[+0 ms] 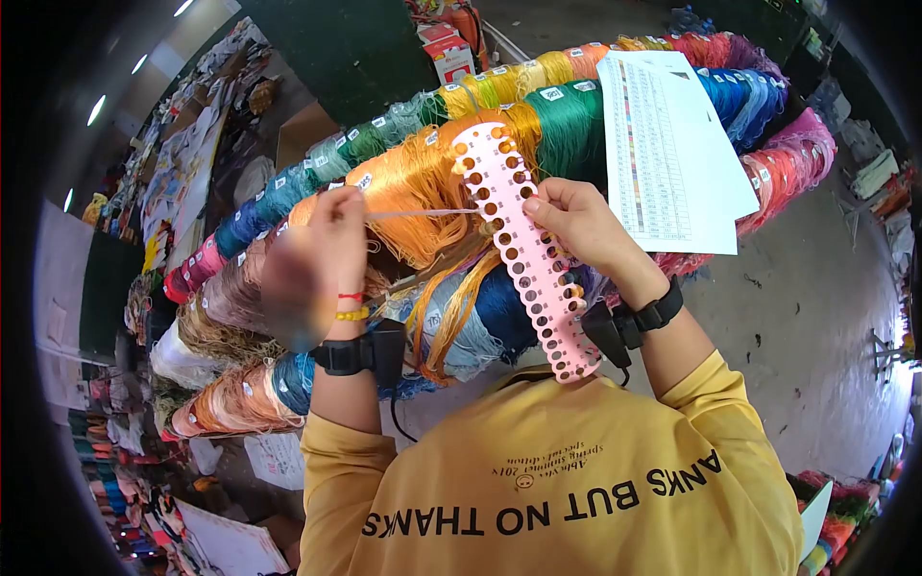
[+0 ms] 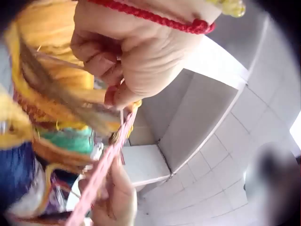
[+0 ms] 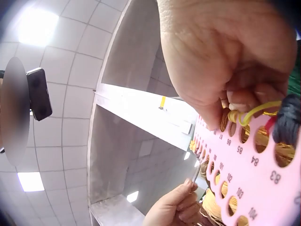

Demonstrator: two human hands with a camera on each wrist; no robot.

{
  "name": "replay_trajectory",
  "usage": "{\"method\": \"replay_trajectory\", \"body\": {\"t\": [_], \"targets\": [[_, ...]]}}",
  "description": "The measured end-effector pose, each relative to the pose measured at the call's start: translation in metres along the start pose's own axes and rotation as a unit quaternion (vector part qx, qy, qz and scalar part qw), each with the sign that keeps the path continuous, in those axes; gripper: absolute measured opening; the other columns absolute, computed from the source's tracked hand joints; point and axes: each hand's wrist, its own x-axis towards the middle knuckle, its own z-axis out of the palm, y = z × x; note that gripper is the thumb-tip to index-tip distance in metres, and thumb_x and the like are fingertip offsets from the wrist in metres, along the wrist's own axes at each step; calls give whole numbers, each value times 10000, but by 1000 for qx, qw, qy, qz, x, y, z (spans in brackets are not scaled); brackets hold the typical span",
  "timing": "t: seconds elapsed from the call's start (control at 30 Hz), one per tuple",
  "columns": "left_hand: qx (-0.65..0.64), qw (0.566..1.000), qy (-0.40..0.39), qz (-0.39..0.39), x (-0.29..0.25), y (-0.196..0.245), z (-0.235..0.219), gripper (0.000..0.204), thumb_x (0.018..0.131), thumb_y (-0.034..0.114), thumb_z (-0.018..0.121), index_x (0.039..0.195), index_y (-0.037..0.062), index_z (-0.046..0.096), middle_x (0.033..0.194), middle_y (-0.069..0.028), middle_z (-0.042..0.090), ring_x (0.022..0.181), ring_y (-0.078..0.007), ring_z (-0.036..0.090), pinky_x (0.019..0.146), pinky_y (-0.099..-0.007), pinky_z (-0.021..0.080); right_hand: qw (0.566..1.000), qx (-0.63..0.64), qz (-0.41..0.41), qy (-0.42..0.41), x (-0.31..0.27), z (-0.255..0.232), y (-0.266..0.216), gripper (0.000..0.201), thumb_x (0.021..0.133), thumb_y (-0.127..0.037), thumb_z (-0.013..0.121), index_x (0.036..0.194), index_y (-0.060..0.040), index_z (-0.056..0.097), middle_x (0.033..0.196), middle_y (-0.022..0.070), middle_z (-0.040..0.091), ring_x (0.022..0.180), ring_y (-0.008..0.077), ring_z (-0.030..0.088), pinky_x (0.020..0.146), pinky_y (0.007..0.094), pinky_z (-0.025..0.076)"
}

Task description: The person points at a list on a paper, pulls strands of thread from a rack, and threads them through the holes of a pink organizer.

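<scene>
A long pink card [image 1: 514,226] with numbered holes along both edges lies slanted over the thread bundles, and small knots of thread hang in some holes. My right hand [image 1: 576,226] pinches its right edge near the upper part, thumb on the face. To the left of the card, my left hand [image 1: 336,240] pinches a pale pink thread [image 1: 418,212], stretched taut to a hole at the card's left edge. In the right wrist view, the left hand [image 3: 176,207] shows beyond the card [image 3: 263,179]. Loose orange strands [image 1: 461,307] hang below the thread.
Rows of coloured thread bundles [image 1: 576,125] run diagonally beneath both hands. Printed sheets [image 1: 663,154] lie over them at the right. A red and white box [image 1: 448,53] stands behind. Papers and cloth [image 1: 182,163] fill a surface at the left.
</scene>
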Motion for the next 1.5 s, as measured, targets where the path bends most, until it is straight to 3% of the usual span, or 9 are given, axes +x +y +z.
{"method": "replay_trajectory", "body": {"t": [0.07,0.23,0.37,0.5,0.6,0.7,0.83,1.27,1.5], "targets": [[47,997,41,38,-6,3,-9,105,852,107,603,877,6,613,776,9,573,679,-44,502,600,-179,402,1000,8,5,3,0,1,0,234,884,-194,571,717,-36,525,624,-29,498,550,37,416,482,215,350],[-92,935,-331,-90,-70,41,24,173,872,105,587,1000,-10,594,831,-12,606,742,-43,538,654,-183,439,998,47,31,5,-2,2,-7,241,864,-193,577,714,-10,527,585,13,510,492,73,452,432,253,371],[-210,915,-304,-164,-85,39,48,162,885,79,554,995,-36,585,821,-31,626,694,-51,547,627,-182,443,997,78,23,-16,-6,8,-4,197,899,-197,557,808,-25,525,611,-16,507,467,48,458,408,206,371],[-217,923,-256,-190,-86,38,51,160,896,82,535,1006,-25,581,838,-42,639,688,-42,543,603,-173,426,991,73,-89,61,-18,10,11,354,883,-163,564,1181,2,466,761,26,576,574,73,511,513,210,430],[-247,924,-228,-184,-85,41,60,209,899,86,532,1080,-19,541,841,-38,634,675,-48,535,597,-174,419,983,-105,-109,105,-42,-8,8,347,851,-151,587,1160,-13,510,772,50,586,616,89,516,561,229,432],[-265,918,-231,-183,-82,40,70,242,901,88,528,1121,-13,514,842,-34,630,675,-46,528,598,-175,415,978,-169,-123,22,-62,-29,13,268,830,-151,601,1063,-21,582,791,74,591,595,101,505,549,255,424],[-270,915,-226,-196,-74,44,83,258,902,91,520,1145,7,497,830,-21,612,645,-51,530,570,-171,423,980,-183,-72,25,-84,-49,15,196,828,-175,581,961,-35,615,859,144,620,712,281,609,647,340,481],[-119,937,-198,-262,-63,21,119,265,889,99,518,1137,6,525,804,3,587,614,-43,524,542,-167,441,977,-186,-96,-46,-96,-79,29,184,833,-180,548,936,-44,615,831,131,630,759,292,616,655,356,486],[-29,992,-71,-98,-82,36,80,295,858,53,575,1137,-23,522,839,-15,579,715,-69,550,629,-174,443,965,-202,-156,-65,-89,-71,29,157,815,-133,602,935,-34,615,784,120,619,686,256,613,615,323,481]]}}
